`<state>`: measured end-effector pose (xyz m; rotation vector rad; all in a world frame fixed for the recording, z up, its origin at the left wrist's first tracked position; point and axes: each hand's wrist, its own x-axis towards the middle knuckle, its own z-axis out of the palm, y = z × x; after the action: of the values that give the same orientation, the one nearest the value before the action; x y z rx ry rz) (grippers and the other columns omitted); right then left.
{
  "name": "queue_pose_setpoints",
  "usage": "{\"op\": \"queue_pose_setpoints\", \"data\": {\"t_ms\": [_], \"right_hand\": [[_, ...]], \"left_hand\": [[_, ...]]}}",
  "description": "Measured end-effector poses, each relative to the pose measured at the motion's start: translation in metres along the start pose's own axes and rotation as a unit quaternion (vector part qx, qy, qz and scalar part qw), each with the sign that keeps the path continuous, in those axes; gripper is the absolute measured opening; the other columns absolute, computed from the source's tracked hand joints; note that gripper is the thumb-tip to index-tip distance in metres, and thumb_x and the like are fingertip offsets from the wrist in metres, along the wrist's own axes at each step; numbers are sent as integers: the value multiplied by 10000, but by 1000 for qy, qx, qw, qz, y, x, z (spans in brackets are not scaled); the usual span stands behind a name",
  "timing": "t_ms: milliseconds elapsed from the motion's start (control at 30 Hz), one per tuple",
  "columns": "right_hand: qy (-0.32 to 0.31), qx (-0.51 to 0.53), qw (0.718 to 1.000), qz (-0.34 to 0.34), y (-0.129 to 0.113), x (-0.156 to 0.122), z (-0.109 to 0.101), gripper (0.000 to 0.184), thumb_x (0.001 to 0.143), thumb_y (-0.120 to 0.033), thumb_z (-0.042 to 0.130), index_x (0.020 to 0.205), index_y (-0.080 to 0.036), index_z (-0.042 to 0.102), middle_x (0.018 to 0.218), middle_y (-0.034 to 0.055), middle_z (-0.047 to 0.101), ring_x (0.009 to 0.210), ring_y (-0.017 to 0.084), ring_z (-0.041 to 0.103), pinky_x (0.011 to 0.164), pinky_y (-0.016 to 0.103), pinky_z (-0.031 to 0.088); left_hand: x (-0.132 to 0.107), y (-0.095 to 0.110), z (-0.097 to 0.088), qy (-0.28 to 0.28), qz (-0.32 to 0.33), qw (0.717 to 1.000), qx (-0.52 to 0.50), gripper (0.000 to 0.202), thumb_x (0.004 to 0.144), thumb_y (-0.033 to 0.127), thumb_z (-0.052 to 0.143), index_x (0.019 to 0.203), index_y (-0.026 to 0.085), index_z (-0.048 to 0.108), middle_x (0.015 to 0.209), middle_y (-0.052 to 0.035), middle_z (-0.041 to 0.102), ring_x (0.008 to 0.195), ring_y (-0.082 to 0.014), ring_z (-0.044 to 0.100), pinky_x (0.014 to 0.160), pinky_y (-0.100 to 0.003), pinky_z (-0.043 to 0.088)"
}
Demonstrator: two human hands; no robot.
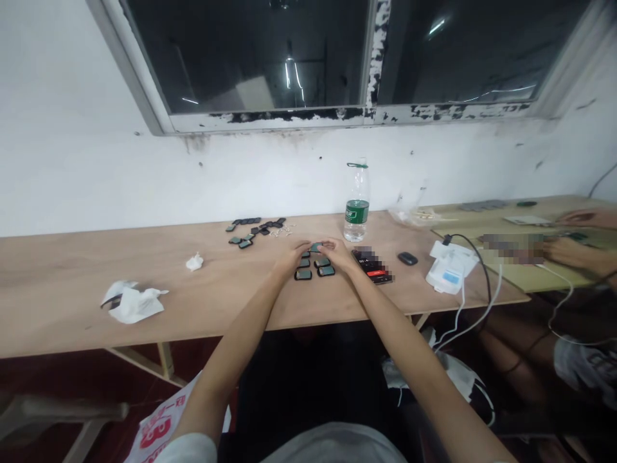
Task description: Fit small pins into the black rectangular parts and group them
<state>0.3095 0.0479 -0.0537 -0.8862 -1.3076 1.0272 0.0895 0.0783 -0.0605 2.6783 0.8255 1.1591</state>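
Note:
Between my two hands is a small dark-edged rectangular piece with a grey-green face (315,247); its exact kind is too small to make out. The fingers of my left hand (297,253) close on its left edge, while my right hand (338,251) pinches it from the right. Just below my hands, similar pieces lie in two short columns, with one piece (303,274) at the lower left and another (326,271) at the lower right. Fingers partly cover the upper ones. Further back on the left is a loose group of such pieces (245,244).
On the wooden table (216,302) stand a water bottle (357,215) and, nearer, a phone (373,267). A black oval object (407,258) and a white device with cables (450,267) lie right. Crumpled tissues (137,303) lie left. Another person's hands (578,251) are at far right.

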Motion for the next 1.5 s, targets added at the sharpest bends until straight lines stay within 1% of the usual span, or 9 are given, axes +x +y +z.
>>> {"op": "queue_pose_setpoints", "data": {"t_ms": [433,700,833,933,1033,1167,1300,1367,1500], "right_hand": [[7,2,1000,15,-5,-2,-1,254,731,-278,866,931,-161,762,898,66,793,832,213,759,870,385,654],[-18,16,999,21,-2,-3,-1,210,746,-243,851,918,-169,758,908,59,793,824,208,758,837,367,658],[-28,-26,999,14,0,-3,-2,216,772,-243,810,966,-163,761,937,67,796,821,213,760,827,369,650],[7,-101,995,16,5,1,-9,244,801,-262,764,1022,-159,762,942,71,801,829,227,765,847,391,642],[55,-194,979,4,12,5,-18,228,815,-259,721,1019,-172,777,983,75,813,946,241,768,955,406,610],[86,-260,962,8,20,8,-25,167,820,-242,724,962,-196,798,1045,102,821,1064,268,765,1059,440,560],[81,-295,952,11,20,7,-24,193,830,-256,762,1009,-196,805,1120,132,813,1155,299,745,1114,464,524],[81,-288,954,7,18,5,-22,208,829,-265,774,1025,-201,804,1115,125,815,1176,301,737,1134,469,508],[75,-293,953,-7,10,2,-20,168,828,-228,763,986,-206,815,1078,123,816,1104,301,753,1085,451,541]], "left_hand": [[2,0,5,1,-33,999,-23,569,870,44,445,1328,237,721,1418,-93,685,1320,-258,633,1177,-499,493],[5,22,-9,2,-54,996,-74,296,1011,288,566,1196,212,783,1313,-111,738,1234,-273,682,1136,-474,527],[4,19,-12,43,-117,988,-91,265,1009,297,574,1108,211,804,1191,-93,787,1141,-265,727,1054,-437,577],[3,11,-15,95,-199,969,-107,286,1018,272,526,1092,197,791,1100,-90,802,1022,-247,763,964,-410,614],[-1,-1,-24,111,-251,957,-97,250,985,236,556,1082,169,776,1087,-107,803,996,-267,768,959,-430,611],[-10,-16,-35,68,-272,960,-15,162,895,200,632,908,155,787,1040,-135,810,1014,-311,746,985,-471,589],[-16,-24,-37,24,-228,973,10,135,840,215,672,770,187,784,921,-109,812,935,-298,738,923,-443,614],[-17,-24,-35,9,-224,975,3,117,816,190,686,742,193,777,909,-95,810,912,-283,740,903,-428,621],[-17,-22,-33,6,-273,962,-6,97,801,141,697,777,174,785,974,-114,814,914,-282,748,912,-443,617]]}}
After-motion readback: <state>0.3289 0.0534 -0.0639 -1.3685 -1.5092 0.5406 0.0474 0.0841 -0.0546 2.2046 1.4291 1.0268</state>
